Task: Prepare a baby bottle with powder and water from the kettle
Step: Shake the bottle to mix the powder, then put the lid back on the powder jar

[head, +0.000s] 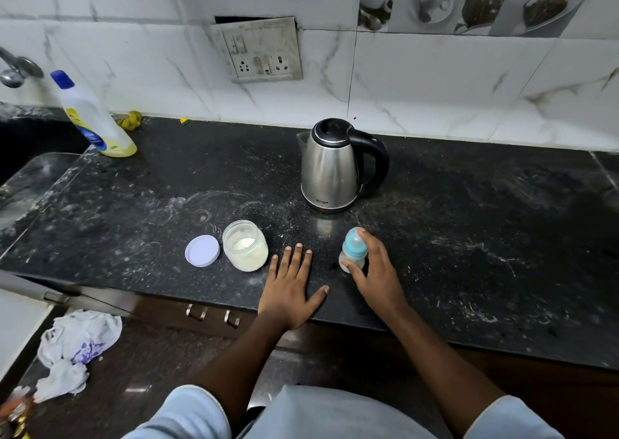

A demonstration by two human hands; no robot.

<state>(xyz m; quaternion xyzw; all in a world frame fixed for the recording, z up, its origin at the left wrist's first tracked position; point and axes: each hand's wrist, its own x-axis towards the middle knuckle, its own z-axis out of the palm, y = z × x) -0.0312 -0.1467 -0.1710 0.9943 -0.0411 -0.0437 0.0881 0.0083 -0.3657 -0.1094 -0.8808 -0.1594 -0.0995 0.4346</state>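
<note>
A small baby bottle (352,250) with a blue teat cap stands on the black counter (469,237). My right hand (376,273) wraps around its right side, thumb and fingers touching it. My left hand (290,286) lies flat on the counter, fingers spread, holding nothing. An open clear jar (245,245) holding white powder stands left of my left hand. Its lilac lid (202,250) lies beside it. A steel kettle (338,165) with a black lid and handle stands behind, lid shut.
A yellow detergent bottle (95,118) with a blue cap leans at the back left near a tap (16,68) and sink. A wall socket plate (263,51) hangs above. Crumpled white cloth (75,348) lies on the floor at left. Drawer handles (212,314) sit under the counter edge.
</note>
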